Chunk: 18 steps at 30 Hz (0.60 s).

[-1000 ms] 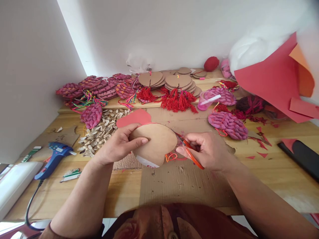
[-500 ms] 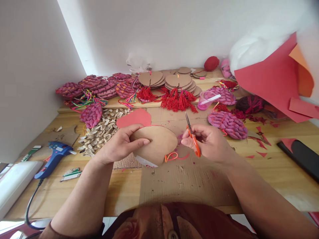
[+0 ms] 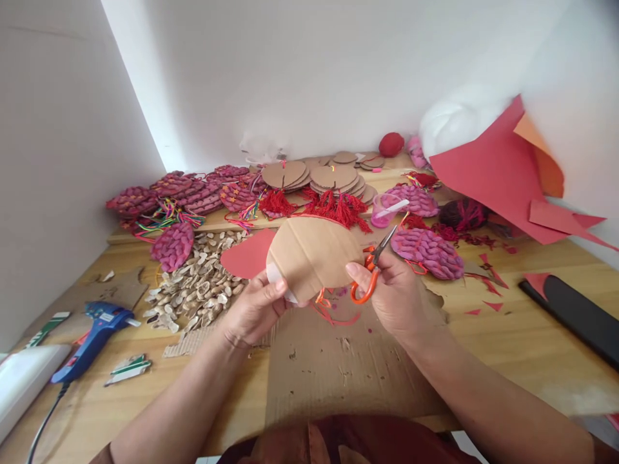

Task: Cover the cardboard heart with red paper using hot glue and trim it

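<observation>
Between both hands I hold up a round brown cardboard disc point(image 3: 314, 251), with a whitish patch at its lower left edge. My left hand point(image 3: 261, 306) grips that lower left edge, thumb on the face toward me. My right hand point(image 3: 394, 290) pinches the right edge between thumb and fingers and also keeps orange-handled scissors point(image 3: 371, 264), whose blades point up and right. Orange string point(image 3: 333, 314) hangs below the disc. A piece of red paper point(image 3: 246, 253) lies just behind my left hand.
Peanut shells point(image 3: 206, 280) are heaped at the left, near a blue glue gun point(image 3: 94, 338). Cardboard discs with red tassels point(image 3: 338, 206) stand at the back. A pink braided piece point(image 3: 428, 253) and large red paper point(image 3: 498, 167) are on the right. A cardboard sheet point(image 3: 348, 380) covers the table's middle.
The disc has been raised and turned, and my left hand has shifted to its lower edge. My right hand, still with the scissors, has moved in and taken hold of the disc's right edge.
</observation>
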### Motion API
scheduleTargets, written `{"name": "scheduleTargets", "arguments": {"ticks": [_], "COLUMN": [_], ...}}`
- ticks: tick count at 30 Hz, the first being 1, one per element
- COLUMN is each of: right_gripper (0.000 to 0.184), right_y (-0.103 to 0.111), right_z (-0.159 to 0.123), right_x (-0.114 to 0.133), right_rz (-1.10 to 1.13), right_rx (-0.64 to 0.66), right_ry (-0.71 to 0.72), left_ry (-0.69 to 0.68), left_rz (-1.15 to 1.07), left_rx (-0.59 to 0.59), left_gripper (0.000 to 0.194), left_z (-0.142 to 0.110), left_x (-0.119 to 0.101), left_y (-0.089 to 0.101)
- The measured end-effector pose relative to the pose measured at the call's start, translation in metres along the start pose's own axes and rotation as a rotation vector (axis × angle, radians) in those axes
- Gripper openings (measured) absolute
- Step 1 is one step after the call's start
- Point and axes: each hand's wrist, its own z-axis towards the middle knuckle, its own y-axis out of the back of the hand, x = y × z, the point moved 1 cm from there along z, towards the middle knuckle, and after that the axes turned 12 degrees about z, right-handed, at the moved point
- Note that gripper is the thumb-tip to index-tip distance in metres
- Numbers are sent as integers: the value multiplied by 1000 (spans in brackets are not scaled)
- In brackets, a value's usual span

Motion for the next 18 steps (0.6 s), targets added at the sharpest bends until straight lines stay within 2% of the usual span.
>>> {"name": "scheduleTargets", "arguments": {"ticks": [3, 6, 13, 18], "right_gripper": [38, 37, 42, 43], "right_y": [-4, -4, 5, 3], "right_z": [-4, -7, -6, -6], "right_x": [2, 1, 7, 14], "right_rz": [-70, -74, -189, -237], "right_rx": [86, 197, 341, 333], "right_ry": [-77, -123, -116, -94], "left_ry": [22, -14, -151, -162], "left_rz": [-51, -76, 37, 82], "left_rx": [-169, -276, -256, -224], "left_gripper": [59, 60, 65, 66], "left_z": [-2, -1, 3, 3], "left_x": [4, 1, -7, -8], "left_y": [-13, -12, 9, 10]}}
